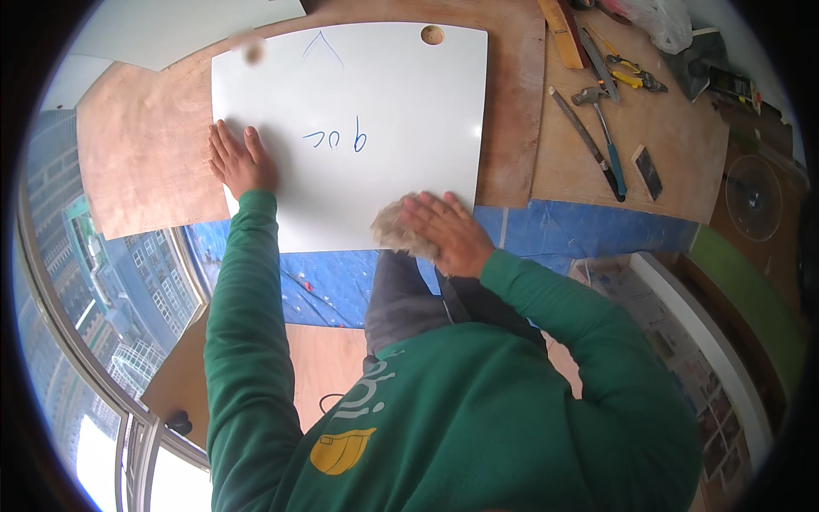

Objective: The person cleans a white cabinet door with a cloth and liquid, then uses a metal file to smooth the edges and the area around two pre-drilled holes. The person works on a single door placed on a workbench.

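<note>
A white panel [367, 94] with two round holes near its far edge and blue pen marks lies on a plywood sheet [136, 162]. My left hand [241, 160] presses flat on the panel's left edge, fingers spread. My right hand [448, 230] grips a beige rag [394, 232] at the panel's near right corner. Both arms wear green sleeves.
To the right, on the wooden bench [674, 162], lie a hammer [600, 128], a long file [582, 132], yellow-handled pliers [630, 75], a small block [647, 171] and a plastic bag [661, 21]. Blue tape [589, 226] covers the bench's near edge. A window [94, 282] over tall buildings curves at the left.
</note>
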Demonstrator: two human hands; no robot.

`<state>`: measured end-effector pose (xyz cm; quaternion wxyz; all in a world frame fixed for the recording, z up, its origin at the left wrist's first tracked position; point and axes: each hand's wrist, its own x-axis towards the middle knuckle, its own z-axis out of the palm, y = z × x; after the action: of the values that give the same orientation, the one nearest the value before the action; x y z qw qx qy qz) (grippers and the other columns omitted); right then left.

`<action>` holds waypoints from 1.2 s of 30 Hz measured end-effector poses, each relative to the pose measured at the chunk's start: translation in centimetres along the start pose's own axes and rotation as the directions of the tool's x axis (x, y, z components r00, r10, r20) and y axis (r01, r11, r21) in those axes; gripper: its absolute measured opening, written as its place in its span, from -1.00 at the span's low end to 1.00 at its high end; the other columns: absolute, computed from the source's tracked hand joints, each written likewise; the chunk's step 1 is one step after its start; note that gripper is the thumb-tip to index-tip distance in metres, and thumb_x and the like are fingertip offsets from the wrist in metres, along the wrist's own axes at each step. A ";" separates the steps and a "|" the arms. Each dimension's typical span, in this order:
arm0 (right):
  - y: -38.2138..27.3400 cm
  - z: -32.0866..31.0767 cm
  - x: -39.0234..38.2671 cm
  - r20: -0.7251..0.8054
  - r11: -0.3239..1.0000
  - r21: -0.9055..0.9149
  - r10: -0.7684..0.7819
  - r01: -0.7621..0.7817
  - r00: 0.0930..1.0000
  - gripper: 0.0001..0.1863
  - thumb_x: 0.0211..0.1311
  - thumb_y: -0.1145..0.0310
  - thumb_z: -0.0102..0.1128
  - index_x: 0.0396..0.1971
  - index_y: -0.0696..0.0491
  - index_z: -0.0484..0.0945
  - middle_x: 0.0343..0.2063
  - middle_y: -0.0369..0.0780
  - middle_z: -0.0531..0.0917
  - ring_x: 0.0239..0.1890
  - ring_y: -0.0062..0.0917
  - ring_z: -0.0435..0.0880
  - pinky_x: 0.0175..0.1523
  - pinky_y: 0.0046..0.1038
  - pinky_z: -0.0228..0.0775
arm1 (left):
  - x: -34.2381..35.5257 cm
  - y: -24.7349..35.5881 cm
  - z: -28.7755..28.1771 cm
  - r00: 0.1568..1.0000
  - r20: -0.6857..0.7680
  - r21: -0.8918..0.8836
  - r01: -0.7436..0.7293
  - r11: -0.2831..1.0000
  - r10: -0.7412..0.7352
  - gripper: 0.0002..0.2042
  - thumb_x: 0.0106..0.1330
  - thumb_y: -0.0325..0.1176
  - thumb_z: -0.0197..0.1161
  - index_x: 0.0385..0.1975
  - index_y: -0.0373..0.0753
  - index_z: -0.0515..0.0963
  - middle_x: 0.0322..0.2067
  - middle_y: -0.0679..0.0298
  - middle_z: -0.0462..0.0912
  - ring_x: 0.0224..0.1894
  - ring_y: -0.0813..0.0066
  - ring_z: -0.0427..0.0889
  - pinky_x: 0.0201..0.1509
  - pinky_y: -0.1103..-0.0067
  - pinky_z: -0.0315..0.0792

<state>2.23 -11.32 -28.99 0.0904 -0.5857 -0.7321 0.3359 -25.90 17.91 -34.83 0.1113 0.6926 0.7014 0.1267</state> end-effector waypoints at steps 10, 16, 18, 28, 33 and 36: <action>9.9 -4.9 5.6 -0.498 0.942 0.011 0.295 -0.334 0.815 -0.25 0.39 0.23 0.18 0.53 0.13 0.21 0.54 0.04 0.21 0.59 -0.05 0.15 0.60 0.10 -0.05 | 0.2 0.1 -0.1 1.000 0.002 -0.006 -0.007 1.000 0.007 -0.23 0.55 0.25 -0.27 0.60 -0.15 0.07 0.61 0.15 0.04 0.66 0.22 -0.06 0.68 0.10 -0.25; -0.7 0.1 -10.9 0.070 0.920 0.111 0.370 -0.376 0.926 -0.09 0.12 0.48 0.28 0.54 0.07 0.17 0.53 0.06 0.19 0.60 -0.14 0.13 0.62 0.02 -0.07 | 0.3 -0.1 0.1 1.000 -0.016 0.007 -0.012 1.000 0.012 -0.22 0.54 0.26 -0.26 0.60 -0.15 0.08 0.61 0.16 0.07 0.66 0.20 -0.04 0.67 0.09 -0.23; -0.8 -0.6 -13.1 0.075 0.899 0.200 0.383 -0.390 0.921 -0.24 0.16 0.48 0.27 0.44 0.12 0.36 0.42 0.09 0.41 0.51 -0.17 0.35 0.56 -0.09 0.12 | 0.3 -0.4 0.4 1.000 -0.017 0.011 -0.014 1.000 0.014 -0.22 0.54 0.27 -0.25 0.60 -0.15 0.08 0.61 0.16 0.07 0.65 0.20 -0.04 0.67 0.08 -0.22; 12.8 -16.1 -8.0 -0.239 0.235 0.970 0.899 0.056 0.366 -0.62 0.37 0.48 0.26 0.15 0.24 0.57 0.02 -0.18 0.74 -0.02 -0.46 0.72 0.13 -0.42 0.55 | 0.6 -1.3 0.8 0.999 -0.036 0.060 -0.035 0.998 0.037 -0.24 0.56 0.26 -0.25 0.60 -0.13 0.11 0.61 0.18 0.06 0.65 0.22 -0.02 0.66 0.09 -0.18; 16.8 -20.8 -4.8 -0.213 0.200 0.977 0.888 0.075 0.408 -0.61 0.33 0.50 0.27 0.15 0.18 0.57 0.02 -0.18 0.73 0.06 -0.43 0.72 0.09 -0.36 0.61 | 0.8 -1.7 1.2 0.999 -0.039 0.078 -0.029 0.997 0.032 -0.25 0.56 0.26 -0.26 0.60 -0.11 0.10 0.61 0.19 0.06 0.65 0.23 -0.01 0.66 0.11 -0.17; 17.6 -21.7 -1.5 -0.174 0.105 0.980 0.871 0.172 0.460 -0.61 0.31 0.49 0.29 0.14 0.15 0.58 0.00 -0.19 0.73 0.04 -0.41 0.73 0.03 -0.36 0.64 | 0.6 -1.1 0.8 0.999 -0.027 0.078 -0.021 0.997 0.023 -0.25 0.56 0.26 -0.26 0.61 -0.10 0.08 0.61 0.20 0.06 0.65 0.22 0.00 0.67 0.11 -0.18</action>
<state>28.08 -2.75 -22.67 0.6272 -0.6565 -0.0318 0.4179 -26.73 18.57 -35.93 0.0728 0.7022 0.6997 0.1102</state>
